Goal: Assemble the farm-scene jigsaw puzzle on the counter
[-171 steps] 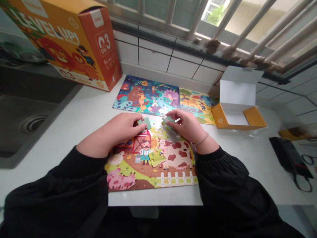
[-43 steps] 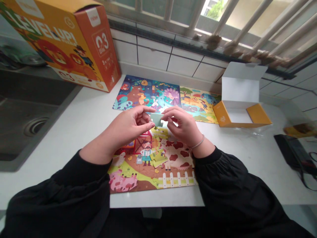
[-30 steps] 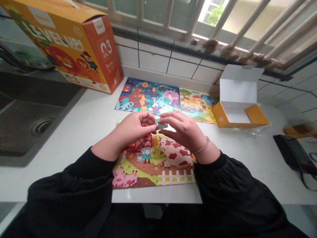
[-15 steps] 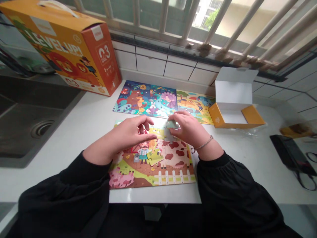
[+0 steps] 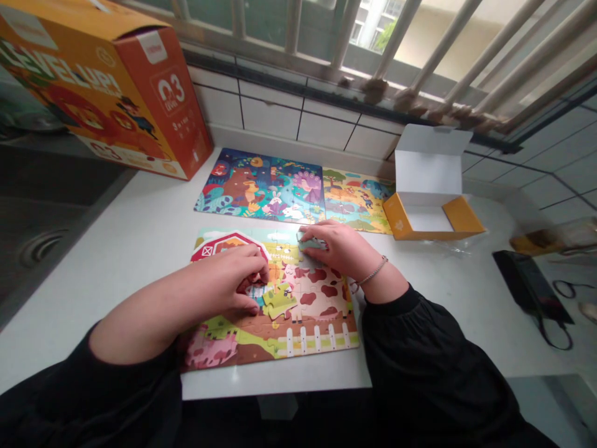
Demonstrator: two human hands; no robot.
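Note:
A farm jigsaw puzzle (image 5: pixel 321 339) with a red barn, a spotted cow, a pig and a white fence lies flat on the white counter. My right hand (image 5: pixel 338 249) pinches a pale blue-green puzzle piece (image 5: pixel 311 243) at the puzzle's upper right part. Over the farmer picture is my left hand (image 5: pixel 240 280), its fingers curled and the thumb apart from them, with nothing seen between. Just right of its fingertips, a loose green puzzle piece (image 5: pixel 280 301) rests tilted on top of the puzzle.
Behind lie a blue night-forest puzzle (image 5: pixel 261 186) and a yellow savanna puzzle (image 5: pixel 357 199). An opened yellow box (image 5: pixel 424 218) stands at the back right, a large orange carton (image 5: pixel 158 93) at the back left. A sink (image 5: pixel 56 199) is on the left; a black device (image 5: pixel 529 280) lies right.
My left hand has moved down and left, off the upper puzzle toward the loose green piece. My right hand has lowered with its piece onto the puzzle's upper right. The view has shifted slightly.

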